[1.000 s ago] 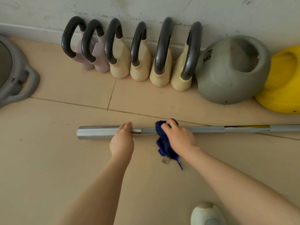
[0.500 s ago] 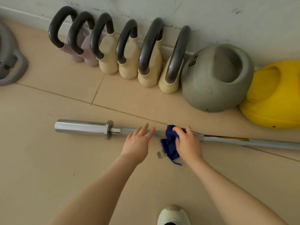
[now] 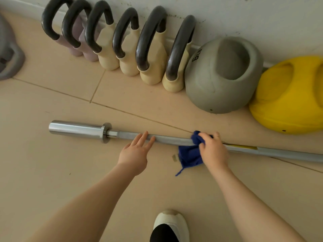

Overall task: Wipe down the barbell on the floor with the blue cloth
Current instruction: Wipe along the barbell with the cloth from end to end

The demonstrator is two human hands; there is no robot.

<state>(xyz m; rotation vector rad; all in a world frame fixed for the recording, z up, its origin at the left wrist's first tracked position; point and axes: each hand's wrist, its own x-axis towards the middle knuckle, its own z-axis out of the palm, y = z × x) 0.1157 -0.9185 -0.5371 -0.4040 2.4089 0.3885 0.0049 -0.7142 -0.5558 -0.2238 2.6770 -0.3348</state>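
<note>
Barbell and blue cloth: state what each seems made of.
The barbell looks like steel: its sleeve end is mirror-bright, probably chromed, while the shaft is a duller grey. The blue cloth looks like soft woven or terry fabric: it bunches under the right hand and trails a loose thread.

Barbell [image 3: 171, 139] on floor [image 3: 52, 172], kettlebells [image 3: 122, 42] behind it along the wall [image 3: 244, 13].
</note>
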